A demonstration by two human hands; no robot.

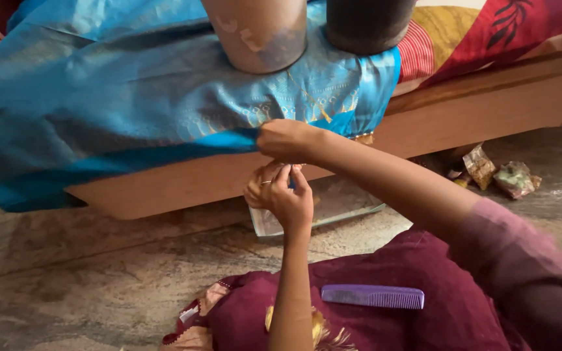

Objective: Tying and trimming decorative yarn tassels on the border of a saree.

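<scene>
A shiny blue cloth [131, 97] with gold woven patterns is draped over the edge of a wooden bed frame [489, 97]. My right hand [287, 140] reaches in from the right and pinches the cloth's lower edge. Just beneath it, my left hand [281, 192], with a ring on one finger, has its fingertips pressed together on a small blue bit hanging from that edge. The two hands nearly touch. A pale metal pot [258, 36] and a dark pot [365, 23] stand on the cloth, holding it down.
A purple comb [372, 297] lies on my maroon lap. A clear plastic sheet [333, 208] sticks out from under the bed. Crumpled wrappers [515, 179] lie on the stone floor at right. A red and yellow patterned bedsheet [489, 32] covers the bed.
</scene>
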